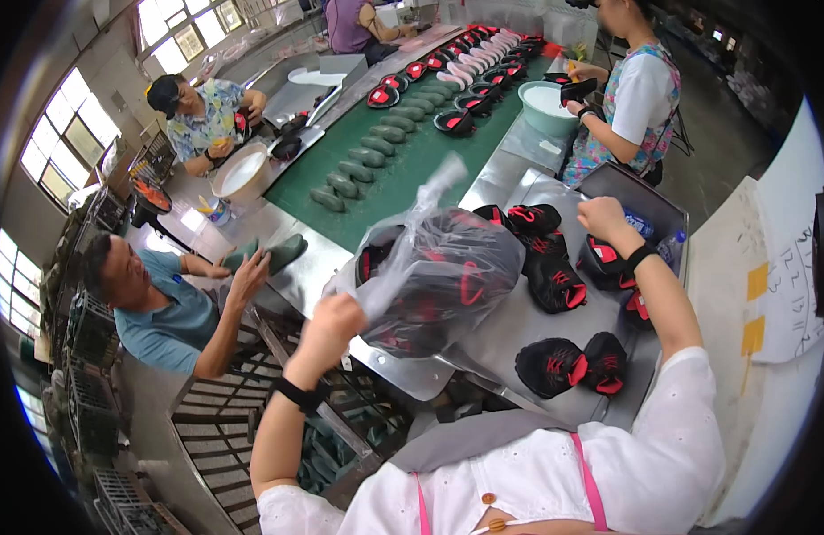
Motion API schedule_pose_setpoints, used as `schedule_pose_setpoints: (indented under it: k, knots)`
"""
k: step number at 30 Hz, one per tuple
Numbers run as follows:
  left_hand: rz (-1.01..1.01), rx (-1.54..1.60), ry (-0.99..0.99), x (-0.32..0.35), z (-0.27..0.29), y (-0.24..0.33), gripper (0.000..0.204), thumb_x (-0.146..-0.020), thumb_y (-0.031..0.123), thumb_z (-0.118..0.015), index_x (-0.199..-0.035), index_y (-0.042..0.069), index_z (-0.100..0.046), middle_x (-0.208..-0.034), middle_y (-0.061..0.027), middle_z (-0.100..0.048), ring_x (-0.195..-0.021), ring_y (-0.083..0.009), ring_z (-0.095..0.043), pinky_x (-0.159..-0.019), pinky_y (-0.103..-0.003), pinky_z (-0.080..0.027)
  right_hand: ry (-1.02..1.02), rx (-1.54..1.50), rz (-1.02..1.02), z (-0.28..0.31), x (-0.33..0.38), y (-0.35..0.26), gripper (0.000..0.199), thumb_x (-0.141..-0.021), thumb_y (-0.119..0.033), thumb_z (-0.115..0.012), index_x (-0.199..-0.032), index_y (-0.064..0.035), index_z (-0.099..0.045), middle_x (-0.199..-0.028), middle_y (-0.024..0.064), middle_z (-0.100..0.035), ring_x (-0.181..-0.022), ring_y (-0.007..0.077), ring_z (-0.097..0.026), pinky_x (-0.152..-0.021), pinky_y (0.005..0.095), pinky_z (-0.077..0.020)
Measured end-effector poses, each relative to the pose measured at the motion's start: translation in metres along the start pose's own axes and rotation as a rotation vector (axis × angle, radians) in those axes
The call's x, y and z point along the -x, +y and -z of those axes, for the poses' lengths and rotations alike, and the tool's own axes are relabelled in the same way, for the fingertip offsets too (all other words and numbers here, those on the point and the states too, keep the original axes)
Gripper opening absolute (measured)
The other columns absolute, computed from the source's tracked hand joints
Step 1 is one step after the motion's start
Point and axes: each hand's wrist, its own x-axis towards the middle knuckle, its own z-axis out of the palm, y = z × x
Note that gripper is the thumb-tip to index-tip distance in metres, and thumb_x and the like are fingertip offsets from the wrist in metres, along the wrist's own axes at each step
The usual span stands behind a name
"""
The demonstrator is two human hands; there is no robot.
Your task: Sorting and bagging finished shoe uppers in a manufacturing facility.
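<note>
A large clear plastic bag [483,254] full of black and red shoes stands on the metal table, its gathered neck twisted upward. My left hand [337,323] is closed on a fold of the bag at its near left side. To the right of the bag, my right hand [606,219] is raised in a closed fist, apart from the bag; what it holds, if anything, is hidden. Below that fist lie black sneakers with red linings [605,259]. More such sneakers [554,281] rest beside the bag, and another pair [572,366] sits closer to me.
Beyond the bag, a green conveyor belt [291,192] carries rows of green shoe lasts [367,156] and shoe parts. A metal bin [666,209] with bottles stands at the right. Co-workers sit or stand along both sides. A slatted crate [216,428] of lasts is at lower left.
</note>
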Motion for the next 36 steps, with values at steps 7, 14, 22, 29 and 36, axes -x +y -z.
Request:
schedule_pose_setpoints:
  k: [7, 14, 22, 29, 36]
  knots:
    - [-0.177, 0.029, -0.025, -0.009, -0.063, 0.071, 0.009, -0.073, 0.006, -0.055, -0.08, 0.005, -0.05, -0.088, -0.0086, -0.059, -0.1, -0.0261, -0.054, -0.092, -0.043, -0.036, 0.588, -0.613, 0.767, 0.035, -0.004, -0.2, 0.029, -0.071, -0.007, -0.053, -0.099, -0.0075, -0.06, -0.1, 0.011, -0.06, -0.1, 0.0274, -0.055, -0.086, 0.0378, -0.0435]
    - [0.147, 0.063, -0.372, 0.048, -0.084, 0.066, 0.015, -0.079, 0.018, -0.056, -0.085, 0.005, -0.05, -0.059, -0.0113, -0.055, -0.057, -0.0324, -0.057, -0.052, -0.042, -0.045, -0.27, -0.142, 0.534, 0.001, -0.024, -0.194, 0.022, -0.072, -0.017, -0.055, -0.09, -0.0094, -0.064, -0.074, 0.0095, -0.065, -0.071, 0.0278, -0.064, -0.061, 0.039, -0.0507]
    - [0.339, 0.105, -0.26, 0.085, -0.144, 0.012, 0.04, -0.079, 0.034, -0.059, -0.097, -0.001, -0.056, -0.08, -0.0207, -0.061, -0.079, -0.0349, -0.059, -0.07, -0.04, -0.047, -0.334, -0.537, -0.249, -0.231, -0.004, -0.088, 0.036, -0.076, -0.026, -0.06, -0.106, -0.0064, -0.06, -0.105, 0.0196, -0.06, -0.097, 0.0331, -0.058, -0.081, 0.0415, -0.0479]
    - [0.751, 0.124, 0.314, 0.045, -0.111, -0.001, 0.047, -0.081, 0.034, -0.06, -0.105, -0.004, -0.048, -0.096, -0.0211, -0.055, -0.075, -0.0311, -0.059, -0.071, -0.036, -0.046, 0.109, -0.805, 0.042, -0.069, -0.017, -0.133, 0.031, -0.072, -0.009, -0.046, -0.101, -0.0057, -0.058, -0.095, 0.0162, -0.062, -0.09, 0.0332, -0.059, -0.076, 0.0414, -0.0466]
    - [0.855, 0.448, 0.099, 0.013, -0.139, -0.064, 0.064, -0.071, 0.046, -0.068, -0.108, -0.004, -0.052, -0.092, -0.0173, -0.052, -0.087, -0.0255, -0.052, -0.076, -0.034, -0.043, 0.029, -1.16, 0.196, -0.05, -0.062, -0.22, 0.038, -0.072, -0.019, -0.053, -0.106, -0.0019, -0.057, -0.098, 0.018, -0.06, -0.091, 0.0329, -0.058, -0.08, 0.0361, -0.0454]
